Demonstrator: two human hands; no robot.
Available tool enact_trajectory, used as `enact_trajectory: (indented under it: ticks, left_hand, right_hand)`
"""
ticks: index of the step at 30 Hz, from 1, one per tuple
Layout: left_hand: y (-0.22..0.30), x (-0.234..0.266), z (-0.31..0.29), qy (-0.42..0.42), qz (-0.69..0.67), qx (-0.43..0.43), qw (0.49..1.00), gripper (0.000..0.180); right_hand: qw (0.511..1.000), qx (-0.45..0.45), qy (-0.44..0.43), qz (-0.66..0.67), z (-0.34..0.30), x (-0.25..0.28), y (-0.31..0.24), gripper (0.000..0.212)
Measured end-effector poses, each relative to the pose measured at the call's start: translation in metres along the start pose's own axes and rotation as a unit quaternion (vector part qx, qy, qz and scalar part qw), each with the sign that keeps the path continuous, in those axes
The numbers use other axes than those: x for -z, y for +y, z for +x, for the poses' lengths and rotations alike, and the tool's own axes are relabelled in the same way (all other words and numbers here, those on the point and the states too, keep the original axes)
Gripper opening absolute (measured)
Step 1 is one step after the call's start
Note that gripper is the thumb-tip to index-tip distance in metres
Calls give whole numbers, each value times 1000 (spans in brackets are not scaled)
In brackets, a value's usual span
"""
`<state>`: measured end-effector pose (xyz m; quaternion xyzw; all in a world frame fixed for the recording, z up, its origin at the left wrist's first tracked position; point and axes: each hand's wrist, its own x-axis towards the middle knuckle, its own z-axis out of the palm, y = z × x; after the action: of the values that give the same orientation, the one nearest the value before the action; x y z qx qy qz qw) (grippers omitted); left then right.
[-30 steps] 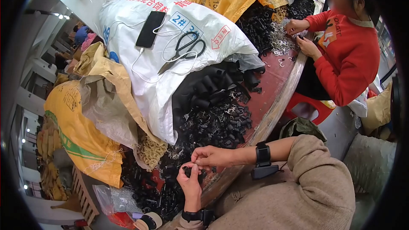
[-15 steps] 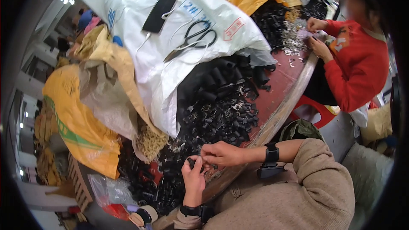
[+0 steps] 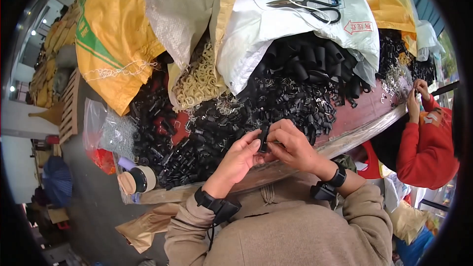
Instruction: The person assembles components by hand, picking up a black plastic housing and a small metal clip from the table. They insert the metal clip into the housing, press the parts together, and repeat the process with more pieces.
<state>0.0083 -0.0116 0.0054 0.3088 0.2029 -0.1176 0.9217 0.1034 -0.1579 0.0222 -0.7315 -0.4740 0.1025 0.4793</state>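
My left hand point(image 3: 235, 158) pinches a small black plastic part point(image 3: 263, 137) upright between thumb and fingers. Close against it, my right hand point(image 3: 294, 149) has its fingertips drawn together at the part's right side; whether they also hold something small is hidden. Both hands are over the table's near edge. Just beyond them spreads a heap of small black plastic parts point(image 3: 182, 160), with thin silvery clips point(image 3: 227, 104) scattered among them. Larger black tubes point(image 3: 308, 61) spill from the mouth of a white woven sack point(image 3: 261, 34).
Black-handled scissors point(image 3: 320, 7) and a white cable lie on the sack. Cream-coloured rings point(image 3: 197, 83) spill beside a yellow sack point(image 3: 111, 34). A lidded cup point(image 3: 143, 179) stands at the left corner. At right, a person in a red top point(image 3: 428, 138) handles small parts. A wooden rim point(image 3: 364, 129) edges the table.
The view has swung, so the table and sacks sit differently in the picture. My hands remain together at the black part, which now stands more upright.
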Motion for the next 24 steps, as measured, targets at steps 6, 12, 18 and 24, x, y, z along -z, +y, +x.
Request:
enact_trajectory:
  ticks: [6,12,18,24]
  left_hand:
    - [-5,6,-13,-7,24,4,1000,26]
    - [-12,6,-22,-7,55,10,998,27]
    - [-18,6,-25,-5,98,21,995,29]
    - [-13,12,-17,-5,91,42,995,30]
  right_hand:
    - [987,88,14,-132,-6,-5,-16,16]
    - [977,128,-17,-169,-6,-9,-26,15]
    - [985,88,-63,-135,-2,-9,-24,16]
    - [990,44,-82,-104,7,-12,-15,11]
